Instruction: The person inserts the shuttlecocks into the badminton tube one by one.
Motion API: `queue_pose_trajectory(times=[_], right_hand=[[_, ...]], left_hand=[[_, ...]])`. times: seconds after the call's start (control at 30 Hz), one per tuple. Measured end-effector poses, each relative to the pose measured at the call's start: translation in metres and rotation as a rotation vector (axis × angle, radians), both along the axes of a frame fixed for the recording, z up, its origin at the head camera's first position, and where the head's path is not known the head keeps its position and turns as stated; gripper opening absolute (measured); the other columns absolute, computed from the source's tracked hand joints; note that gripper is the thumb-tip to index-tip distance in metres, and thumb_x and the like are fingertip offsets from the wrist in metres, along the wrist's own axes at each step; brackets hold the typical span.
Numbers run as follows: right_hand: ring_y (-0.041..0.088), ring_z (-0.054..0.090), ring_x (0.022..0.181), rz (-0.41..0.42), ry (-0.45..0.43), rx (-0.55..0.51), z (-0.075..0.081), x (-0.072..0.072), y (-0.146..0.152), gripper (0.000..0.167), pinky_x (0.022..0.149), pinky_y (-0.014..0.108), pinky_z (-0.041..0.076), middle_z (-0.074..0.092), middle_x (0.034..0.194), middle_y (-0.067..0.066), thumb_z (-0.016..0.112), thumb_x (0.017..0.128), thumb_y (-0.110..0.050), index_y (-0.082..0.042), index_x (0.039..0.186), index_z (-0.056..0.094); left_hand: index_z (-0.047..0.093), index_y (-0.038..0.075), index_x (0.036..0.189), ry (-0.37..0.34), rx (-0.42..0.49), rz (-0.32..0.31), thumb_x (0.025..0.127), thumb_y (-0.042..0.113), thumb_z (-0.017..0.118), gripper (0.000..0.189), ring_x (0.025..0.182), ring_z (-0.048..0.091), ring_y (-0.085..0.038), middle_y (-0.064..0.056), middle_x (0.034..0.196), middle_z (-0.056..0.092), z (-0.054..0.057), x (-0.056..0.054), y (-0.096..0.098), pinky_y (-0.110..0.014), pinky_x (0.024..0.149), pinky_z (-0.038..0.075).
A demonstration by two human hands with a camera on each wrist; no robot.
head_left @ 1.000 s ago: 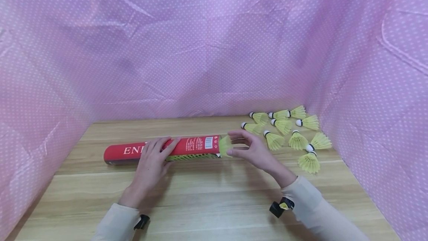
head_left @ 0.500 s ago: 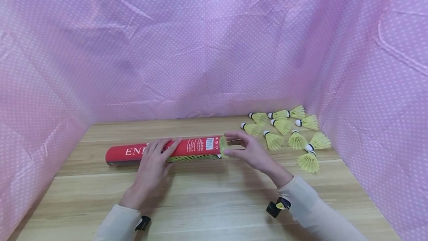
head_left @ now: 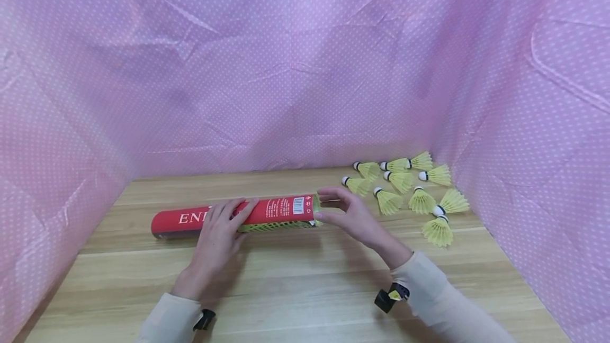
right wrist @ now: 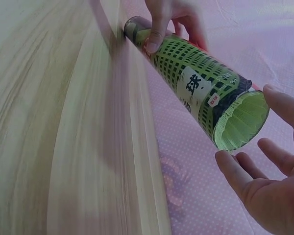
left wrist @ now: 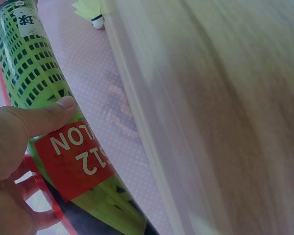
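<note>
Pink cloth [head_left: 281,73] backed the table [head_left: 286,295]; over it, the left hand [head_left: 219,234] curled round the middle of the tube [head_left: 281,210]; the right hand [head_left: 355,218], fingers spread and grasping nothing, touched the tube's mouth; a shuttlecock [right wrist: 242,122] sat inside; more shuttlecocks [head_left: 421,201] lay beyond the mouth.

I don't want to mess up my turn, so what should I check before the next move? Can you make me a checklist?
1. Left hand gripping the red tube: ok.
2. Tube uncovered at the right-hand end: ok; a shuttlecock shows inside.
3. Right hand at that open end: ok.
4. Right hand touching the tube: cannot tell.
5. Every shuttlecock inside: not ok; ten loose shuttlecocks lie on the table.
</note>
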State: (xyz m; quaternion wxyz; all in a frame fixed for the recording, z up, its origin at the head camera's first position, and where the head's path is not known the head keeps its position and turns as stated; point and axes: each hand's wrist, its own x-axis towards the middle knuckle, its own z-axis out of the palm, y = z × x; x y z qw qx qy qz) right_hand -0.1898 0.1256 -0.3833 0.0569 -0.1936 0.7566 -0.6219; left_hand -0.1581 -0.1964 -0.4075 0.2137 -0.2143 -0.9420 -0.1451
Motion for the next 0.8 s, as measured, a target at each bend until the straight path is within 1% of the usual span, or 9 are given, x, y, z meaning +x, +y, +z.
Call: queue_pose_trajectory(times=[0.23,0.4,0.53,0.8], right_hand=[[0.034,0.056,0.125,-0.011,-0.02,-0.034,0.0001,0.0019,-0.0035,0.054,0.098,0.042,0.052,0.058,0.133,0.016,0.078,0.088,-0.012,-0.006,0.137,0.055],[0.035,0.056,0.125,-0.012,-0.047,-0.067,0.0003,0.0034,-0.0053,0.054,0.098,0.042,0.052,0.057,0.134,0.017,0.078,0.088,-0.012,-0.007,0.137,0.055],[0.037,0.055,0.126,-0.009,-0.064,-0.093,0.0003,0.0037,-0.0068,0.055,0.099,0.042,0.051,0.056,0.135,0.018,0.077,0.088,-0.012,-0.006,0.137,0.054],[0.035,0.056,0.126,-0.023,-0.108,-0.125,0.0013,0.0041,-0.0078,0.055,0.099,0.041,0.051,0.055,0.136,0.018,0.077,0.088,-0.011,-0.006,0.138,0.053]], left_hand=[[0.04,0.031,0.155,-0.007,0.001,0.013,0.069,0.009,0.093,0.104,0.131,0.041,-0.035,-0.013,0.144,0.048,0.0001,0.0009,-0.0006,-0.062,0.113,0.026],[0.04,0.031,0.156,0.003,0.0,0.01,0.068,0.008,0.093,0.105,0.132,0.04,-0.034,-0.012,0.144,0.048,-0.0004,0.0008,-0.0009,-0.062,0.113,0.026],[0.04,0.03,0.155,0.005,0.002,0.006,0.068,0.008,0.093,0.104,0.131,0.041,-0.035,-0.013,0.144,0.048,-0.0004,0.0006,-0.0007,-0.061,0.113,0.026],[0.045,0.027,0.153,0.023,0.004,-0.003,0.068,0.007,0.093,0.1,0.13,0.042,-0.036,-0.014,0.143,0.049,-0.0001,-0.0004,-0.0003,-0.061,0.111,0.028]])
